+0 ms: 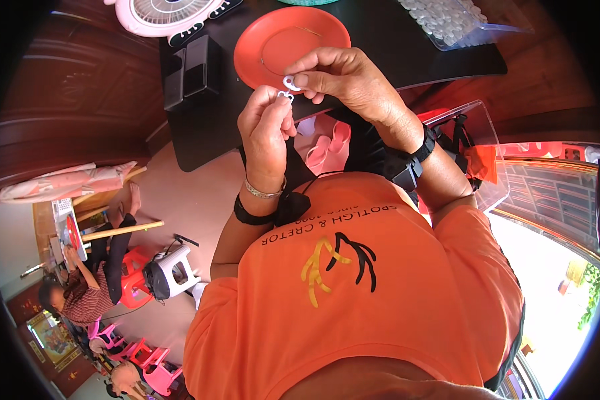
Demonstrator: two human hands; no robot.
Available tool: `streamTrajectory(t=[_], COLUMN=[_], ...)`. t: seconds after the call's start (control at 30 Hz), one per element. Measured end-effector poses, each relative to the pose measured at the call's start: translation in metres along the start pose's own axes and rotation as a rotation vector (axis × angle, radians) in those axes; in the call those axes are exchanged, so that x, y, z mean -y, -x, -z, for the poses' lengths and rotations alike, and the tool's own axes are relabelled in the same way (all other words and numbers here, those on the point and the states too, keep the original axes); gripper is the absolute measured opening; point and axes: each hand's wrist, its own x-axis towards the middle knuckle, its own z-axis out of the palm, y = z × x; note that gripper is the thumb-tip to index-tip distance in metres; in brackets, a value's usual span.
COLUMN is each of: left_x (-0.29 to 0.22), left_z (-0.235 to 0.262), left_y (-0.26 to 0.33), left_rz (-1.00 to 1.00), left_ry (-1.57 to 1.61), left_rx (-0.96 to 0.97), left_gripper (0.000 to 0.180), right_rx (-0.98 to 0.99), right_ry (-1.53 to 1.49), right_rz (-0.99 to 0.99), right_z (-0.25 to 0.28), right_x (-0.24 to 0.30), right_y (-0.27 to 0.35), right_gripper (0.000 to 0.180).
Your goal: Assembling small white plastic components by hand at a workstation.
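Note:
Over the near edge of a red round plate [263, 33], my two hands meet fingertip to fingertip. My left hand [267, 127] is closed in a pinch on a small white plastic piece with loops [285, 95]. Between the thumb and forefinger of my right hand [353, 83] is another small white ring-shaped piece [289, 83], right above the first. The two pieces are touching or nearly so; whether they are joined I cannot tell. Thin strands lie on the plate. My fingertips hide parts of both pieces.
The black table [393, 50] also bears a dark box [201, 67], a pink fan [167, 15] and a clear tray [447, 23] of many whitish pieces. Pink slippers [330, 148] lie below. A clear bin [490, 153] stands at right. Another person [90, 297] sits at left near stools.

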Motion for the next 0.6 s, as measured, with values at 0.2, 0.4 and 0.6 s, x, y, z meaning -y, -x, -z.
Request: streamTrajectory(t=[0.2, 0.4, 0.6], left_x=[0.003, 0.005, 0.008], left_z=[0.000, 0.001, -0.001], left_y=[0.001, 0.002, 0.003], left_rz=[-0.016, -0.018, -0.038], left_ry=[-0.021, -0.009, 0.050], left_rx=[-0.019, 0.009, -0.027], left_gripper=[0.019, 0.019, 0.017], right_rx=[0.008, 0.021, -0.001], right_ry=[0.059, 0.094, 0.100], right_rz=[0.008, 0.054, 0.160], right_z=[-0.002, -0.005, -0.013], right_x=[-0.002, -0.006, -0.012], right_y=[0.002, 0.004, 0.009], right_gripper=[0.016, 0.015, 0.017])
